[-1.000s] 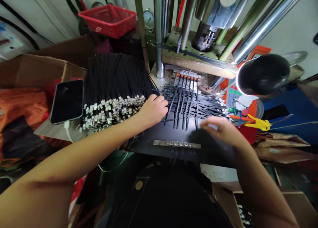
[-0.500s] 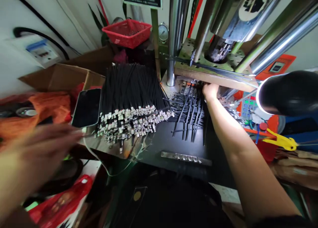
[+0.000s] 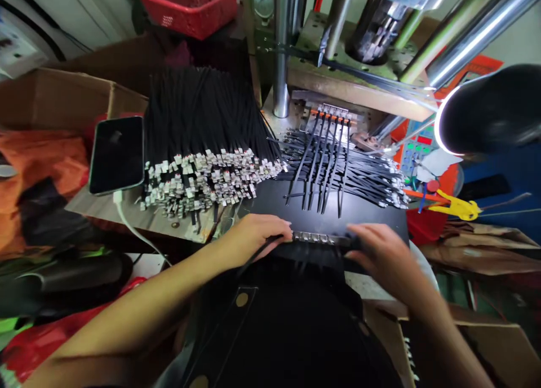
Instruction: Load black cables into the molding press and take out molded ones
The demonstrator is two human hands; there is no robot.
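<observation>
A narrow metal bar with several small silver pieces point(image 3: 316, 238) lies along the front of the black work surface. At its left end my left hand point(image 3: 257, 238) is closed with a thin black strip point(image 3: 262, 247) between its fingers. My right hand point(image 3: 382, 255) is by the bar's right end, thumb and fingers on either side of something dark; motion blur hides whether it grips. Beyond the bar, several black strips point(image 3: 327, 162) run from a metal fixture point(image 3: 333, 117) under the press. A big bundle of black strips point(image 3: 203, 111) with silver end pieces is on the left.
A phone point(image 3: 117, 155) with a white cable lies left of the bundle. Above the fixture stands the press plate point(image 3: 359, 95) with steel columns. A lamp point(image 3: 490, 109) juts in at right, near yellow cutters point(image 3: 454, 206). A red basket point(image 3: 186, 10) stands at the back.
My right hand has come back from under the press to the metal bar. My left hand has moved right from beside the phone to the bar's left end. The camera view has shifted.
</observation>
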